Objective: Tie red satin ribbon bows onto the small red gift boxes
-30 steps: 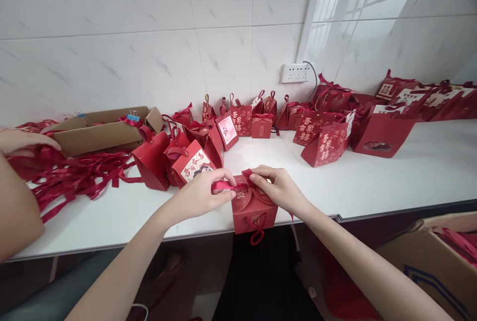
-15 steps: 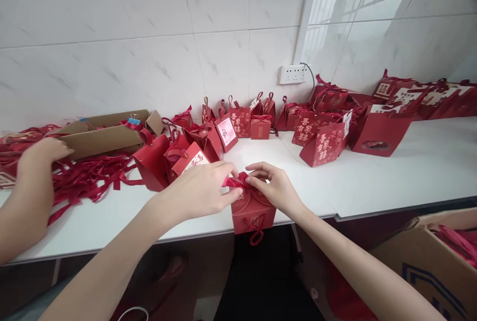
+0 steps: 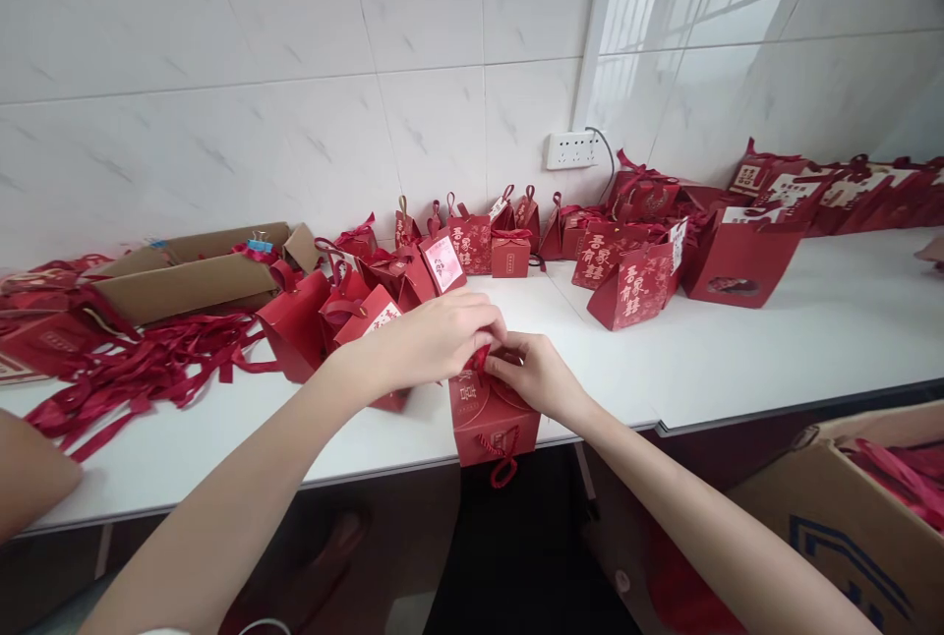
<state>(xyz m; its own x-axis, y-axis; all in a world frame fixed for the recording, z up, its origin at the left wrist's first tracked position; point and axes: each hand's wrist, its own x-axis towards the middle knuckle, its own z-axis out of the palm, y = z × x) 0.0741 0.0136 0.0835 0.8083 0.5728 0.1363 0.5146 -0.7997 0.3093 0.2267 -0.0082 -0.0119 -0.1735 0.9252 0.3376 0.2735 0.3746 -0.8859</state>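
A red gift box (image 3: 494, 429) with gold lettering and a twisted cord loop on its front stands at the table's front edge. On its top is a red ribbon (image 3: 481, 358), mostly covered by my fingers. My left hand (image 3: 442, 335) reaches over from the left, its fingers pinched on the ribbon. From the right, my right hand (image 3: 538, 375) also pinches the ribbon, its fingertips meeting those of the left. Just left of the box, partly behind my left hand, are several red gift boxes (image 3: 295, 320) with ribbon handles.
Loose red ribbons (image 3: 169, 360) lie on the left beside a brown cardboard tray (image 3: 192, 289). Another person's arm (image 3: 33, 478) enters at the left edge. Several red boxes (image 3: 638, 286) line the wall. An open carton (image 3: 848, 507) with red ribbon stands lower right.
My left hand has moved right and closed in on my right hand over the ribbon. The other person's hand has drawn back from the cardboard tray, leaving only part of the arm showing.
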